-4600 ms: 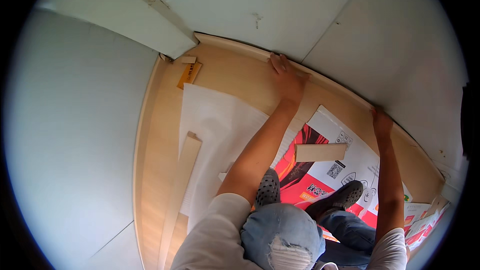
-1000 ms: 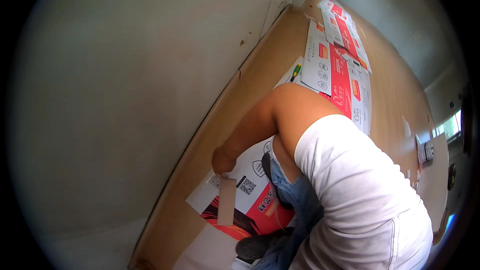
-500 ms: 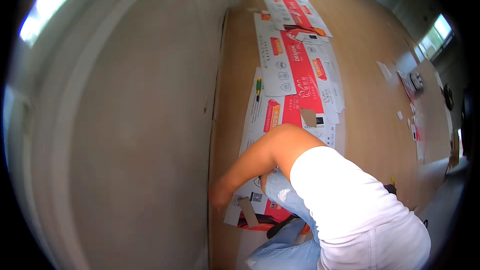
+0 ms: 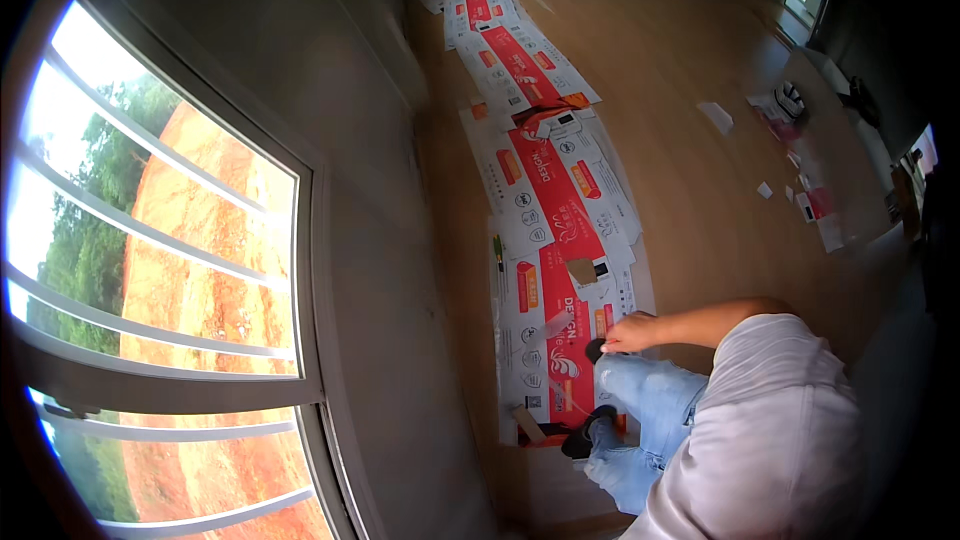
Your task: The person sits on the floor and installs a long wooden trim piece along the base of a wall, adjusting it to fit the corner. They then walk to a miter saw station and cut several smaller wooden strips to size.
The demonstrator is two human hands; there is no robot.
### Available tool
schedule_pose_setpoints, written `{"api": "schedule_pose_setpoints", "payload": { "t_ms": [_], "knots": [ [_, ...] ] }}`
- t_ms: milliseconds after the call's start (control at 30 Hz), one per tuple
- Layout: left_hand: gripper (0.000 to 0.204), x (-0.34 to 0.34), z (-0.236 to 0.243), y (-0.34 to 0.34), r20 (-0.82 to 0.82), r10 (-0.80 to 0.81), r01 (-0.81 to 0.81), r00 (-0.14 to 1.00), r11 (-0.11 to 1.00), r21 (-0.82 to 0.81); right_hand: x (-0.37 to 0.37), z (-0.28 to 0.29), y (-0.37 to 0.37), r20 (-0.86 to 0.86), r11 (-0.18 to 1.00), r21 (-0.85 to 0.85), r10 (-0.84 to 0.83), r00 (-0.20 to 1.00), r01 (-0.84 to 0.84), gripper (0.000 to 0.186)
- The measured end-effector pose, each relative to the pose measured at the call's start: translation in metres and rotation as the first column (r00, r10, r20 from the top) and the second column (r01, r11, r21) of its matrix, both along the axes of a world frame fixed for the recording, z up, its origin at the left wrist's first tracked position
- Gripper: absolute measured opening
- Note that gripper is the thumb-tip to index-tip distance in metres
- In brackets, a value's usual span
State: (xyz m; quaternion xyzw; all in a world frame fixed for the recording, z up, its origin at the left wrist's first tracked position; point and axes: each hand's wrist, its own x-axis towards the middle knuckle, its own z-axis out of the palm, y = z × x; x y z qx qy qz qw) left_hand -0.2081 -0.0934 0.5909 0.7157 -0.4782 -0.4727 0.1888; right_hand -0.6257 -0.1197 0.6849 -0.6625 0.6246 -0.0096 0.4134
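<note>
Beside a barred window [image 4: 155,221], cardboard sheets [image 4: 545,180] lie on brown floor [image 4: 690,200]; right hand [image 4: 626,333], grip unclear; left hand unseen.

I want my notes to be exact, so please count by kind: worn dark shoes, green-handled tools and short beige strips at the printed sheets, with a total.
Worn dark shoes: 2
Green-handled tool: 1
Short beige strip: 1
Total: 4

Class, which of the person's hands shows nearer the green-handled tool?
Right, of what shows. The right hand is apart from the green-handled tool, lower and rightward in the picture. The left hand is not in view.
</note>
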Motion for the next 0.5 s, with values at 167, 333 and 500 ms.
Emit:
{"api": "schedule_pose_setpoints", "payload": {
  "t_ms": [167, 333, 500],
  "knots": [
    [0.063, -0.099, 0.054, -0.002, -0.055, -0.022, 0.023, 0.998, 1.000, 0.002, -0.144, -0.004, 0.132, -0.085, 0.971, 0.237, 0.043, 0.995, -0.021, 0.051],
    [0.062, -0.230, 0.066, 0.004, -0.115, 0.048, -0.050, 0.992, 0.999, -0.018, -0.316, -0.011, 0.138, -0.144, 0.967, 0.253, 0.069, 0.987, -0.031, 0.049],
    [0.062, -0.324, 0.078, 0.048, -0.137, 0.231, -0.231, 0.963, 0.973, 0.017, -0.460, 0.118, 0.072, 0.026, 0.710, -0.041, -0.703, 0.711, 0.703, 0.047]
  ]
}}
